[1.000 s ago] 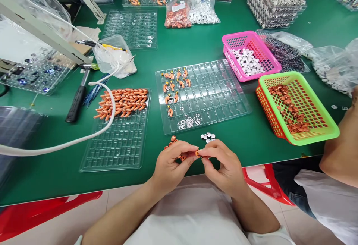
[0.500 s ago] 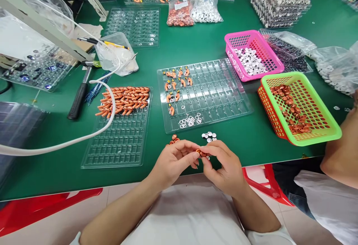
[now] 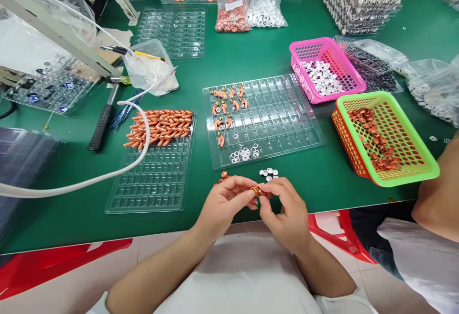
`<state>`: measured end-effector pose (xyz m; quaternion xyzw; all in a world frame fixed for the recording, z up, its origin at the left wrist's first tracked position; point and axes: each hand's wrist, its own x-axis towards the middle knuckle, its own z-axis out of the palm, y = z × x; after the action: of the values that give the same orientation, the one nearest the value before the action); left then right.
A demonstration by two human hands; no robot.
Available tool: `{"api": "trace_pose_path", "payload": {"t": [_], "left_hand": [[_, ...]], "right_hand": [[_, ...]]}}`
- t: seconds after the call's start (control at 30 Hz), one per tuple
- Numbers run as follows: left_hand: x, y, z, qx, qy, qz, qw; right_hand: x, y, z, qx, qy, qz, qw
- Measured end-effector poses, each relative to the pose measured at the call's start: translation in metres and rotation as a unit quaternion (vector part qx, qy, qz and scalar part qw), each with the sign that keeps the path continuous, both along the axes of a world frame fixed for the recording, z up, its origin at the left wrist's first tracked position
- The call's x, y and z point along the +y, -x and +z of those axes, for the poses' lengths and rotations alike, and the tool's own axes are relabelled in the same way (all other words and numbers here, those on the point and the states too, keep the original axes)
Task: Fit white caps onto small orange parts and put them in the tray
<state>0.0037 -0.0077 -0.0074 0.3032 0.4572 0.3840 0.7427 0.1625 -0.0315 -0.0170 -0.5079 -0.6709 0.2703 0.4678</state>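
Close to the table's front edge, my left hand (image 3: pixel 227 202) pinches a small orange-brown plastic part (image 3: pixel 255 190) with a yellow bit showing on it. The fingertips of my right hand (image 3: pixel 285 210) are closed on the same part from the other side. Fingers cover much of it. Just beyond my left fingers lie a few round orange pieces (image 3: pixel 224 175). Past my right fingers is a small group of white discs (image 3: pixel 268 174). A clear compartment tray (image 3: pixel 279 123) behind them carries small orange assembled parts (image 3: pixel 222 108) and white rings (image 3: pixel 245 154).
On the left are a tray of orange pieces (image 3: pixel 161 127), a hammer (image 3: pixel 102 125) and a white cable (image 3: pixel 138 158). To the right stand a pink basket (image 3: pixel 301 75) of white discs and a green basket (image 3: pixel 412 178) of orange pieces. Another person's arm (image 3: pixel 437 185) rests at far right.
Both hands have shifted slightly away from my body. The orange part has turned between the fingers, and a yellow bit now shows on it.
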Motion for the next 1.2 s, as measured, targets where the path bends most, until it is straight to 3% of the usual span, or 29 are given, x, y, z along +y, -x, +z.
{"api": "trace_pose_path", "payload": {"t": [0.33,0.53,0.8,1.2], "left_hand": [[-0.002,-0.004,0.004,0.076,-0.023,0.009,0.997],[0.002,-0.001,0.008,0.06,-0.022,-0.005,0.998],[0.006,-0.001,0.002,-0.002,0.011,0.01,1.0],[0.0,-0.003,0.003,0.083,-0.053,0.035,0.995]], "right_hand": [[0.001,0.0,-0.009,-0.049,-0.062,-0.009,0.997],[0.004,-0.007,-0.01,-0.102,-0.117,0.031,0.987],[0.003,-0.005,-0.013,-0.062,-0.08,-0.001,0.995],[0.006,-0.005,-0.001,-0.063,-0.047,0.001,0.997]]}}
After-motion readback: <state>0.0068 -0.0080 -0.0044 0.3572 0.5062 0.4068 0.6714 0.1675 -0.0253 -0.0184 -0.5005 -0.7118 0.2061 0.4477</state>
